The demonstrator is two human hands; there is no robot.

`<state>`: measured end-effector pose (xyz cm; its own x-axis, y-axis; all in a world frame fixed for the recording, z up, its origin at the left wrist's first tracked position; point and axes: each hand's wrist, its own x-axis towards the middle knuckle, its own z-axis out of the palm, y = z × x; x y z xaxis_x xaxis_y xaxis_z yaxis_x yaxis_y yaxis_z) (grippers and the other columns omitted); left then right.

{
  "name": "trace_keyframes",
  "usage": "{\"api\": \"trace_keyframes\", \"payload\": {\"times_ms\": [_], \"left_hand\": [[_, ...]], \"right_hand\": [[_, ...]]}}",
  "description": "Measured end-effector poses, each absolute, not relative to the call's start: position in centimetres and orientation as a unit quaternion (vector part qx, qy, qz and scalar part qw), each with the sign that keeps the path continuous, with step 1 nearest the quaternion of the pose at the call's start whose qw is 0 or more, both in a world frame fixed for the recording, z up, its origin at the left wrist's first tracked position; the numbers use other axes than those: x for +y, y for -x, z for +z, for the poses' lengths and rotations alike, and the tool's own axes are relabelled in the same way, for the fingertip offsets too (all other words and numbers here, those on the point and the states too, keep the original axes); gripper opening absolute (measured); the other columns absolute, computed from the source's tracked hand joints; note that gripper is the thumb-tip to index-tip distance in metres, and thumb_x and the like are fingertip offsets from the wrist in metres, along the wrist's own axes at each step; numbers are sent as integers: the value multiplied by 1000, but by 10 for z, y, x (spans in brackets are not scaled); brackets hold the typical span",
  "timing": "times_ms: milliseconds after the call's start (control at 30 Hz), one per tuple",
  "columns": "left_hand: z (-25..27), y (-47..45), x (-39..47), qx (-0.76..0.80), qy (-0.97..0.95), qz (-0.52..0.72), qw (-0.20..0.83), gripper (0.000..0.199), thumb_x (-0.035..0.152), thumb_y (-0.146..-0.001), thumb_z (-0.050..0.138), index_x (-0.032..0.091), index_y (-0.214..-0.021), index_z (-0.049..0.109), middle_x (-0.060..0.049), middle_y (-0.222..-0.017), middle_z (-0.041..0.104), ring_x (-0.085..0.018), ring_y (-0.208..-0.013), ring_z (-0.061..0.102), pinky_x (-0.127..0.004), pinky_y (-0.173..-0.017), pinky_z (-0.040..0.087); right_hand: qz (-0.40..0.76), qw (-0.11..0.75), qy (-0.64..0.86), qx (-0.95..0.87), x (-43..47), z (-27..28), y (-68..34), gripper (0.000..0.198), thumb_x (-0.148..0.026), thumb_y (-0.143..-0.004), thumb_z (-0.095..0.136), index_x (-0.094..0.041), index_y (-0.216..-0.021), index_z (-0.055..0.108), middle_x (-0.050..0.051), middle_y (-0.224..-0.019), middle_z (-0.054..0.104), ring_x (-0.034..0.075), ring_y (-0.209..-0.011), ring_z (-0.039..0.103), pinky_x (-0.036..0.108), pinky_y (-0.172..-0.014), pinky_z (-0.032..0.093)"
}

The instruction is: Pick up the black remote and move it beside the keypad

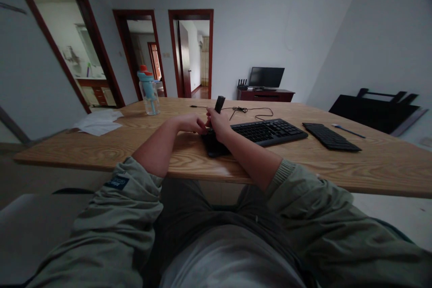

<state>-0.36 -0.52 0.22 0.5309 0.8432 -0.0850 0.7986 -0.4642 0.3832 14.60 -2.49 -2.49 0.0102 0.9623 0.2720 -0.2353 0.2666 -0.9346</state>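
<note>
Both hands meet over the near edge of the bench [101, 144], forearms resting on the wood. Right hand [220, 127] is closed around a small black stick-shaped device [219, 104], held upright, its top poking out above the fingers. Left hand [191, 123] sits just left of it, fingers curled in and touching the right hand at the device's base; can't tell if it actually grips anything. Directly under the hands lies a flat black object [212, 146], too dark to identify. A thin black cable [251, 110] runs along the bench just beyond the hands, bunched in a knot to their right. Black keyboard [268, 132] lies immediately right of the right hand, angled; a second, slimmer black keyboard [330, 137] further right, a pen-like item [347, 131] just beyond it. Well off to the left of the hands: clear water bottle [149, 93] with blue lid, upright, and white crumpled paper [97, 123] near the bench's left edge.
</note>
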Motion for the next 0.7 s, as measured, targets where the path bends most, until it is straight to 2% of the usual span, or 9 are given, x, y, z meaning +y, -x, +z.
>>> {"api": "trace_keyframes", "payload": {"times_ms": [100, 400, 567, 700], "left_hand": [[3, 7, -4, 485, -848, 51, 206, 27, 32, -72, 71, 18, -92, 81, -2, -77, 72, -15, -72, 55, -27, -70, 40], [4, 5, -4, 500, -835, 58, 224, 23, 32, -66, 74, 19, -84, 80, -3, -74, 72, -16, -71, 58, -27, -70, 41], [7, 2, -8, 482, -847, 41, 221, 21, 23, -72, 69, 14, -89, 78, 0, -67, 68, -14, -70, 54, -27, -69, 40], [6, 3, -7, 476, -850, 29, 224, 22, 23, -72, 69, 14, -90, 78, 0, -66, 66, -14, -66, 53, -26, -63, 39]], "right_hand": [[450, 629, 388, -502, -25, -28, -146, 23, -34, -86, 57, -20, -68, 50, -6, -53, 44, 10, -43, 43, 24, -43, 34], [389, 621, 421, -535, -23, -28, -141, 26, -37, -86, 54, -21, -66, 50, -3, -57, 49, 11, -49, 44, 25, -47, 35], [345, 615, 447, -550, -17, -28, -131, 24, -32, -83, 53, -22, -62, 48, -3, -55, 45, 13, -53, 44, 26, -50, 33], [299, 614, 456, -571, -11, -29, -127, 28, -35, -84, 54, -21, -60, 48, 0, -58, 50, 14, -56, 47, 26, -52, 34]]}}
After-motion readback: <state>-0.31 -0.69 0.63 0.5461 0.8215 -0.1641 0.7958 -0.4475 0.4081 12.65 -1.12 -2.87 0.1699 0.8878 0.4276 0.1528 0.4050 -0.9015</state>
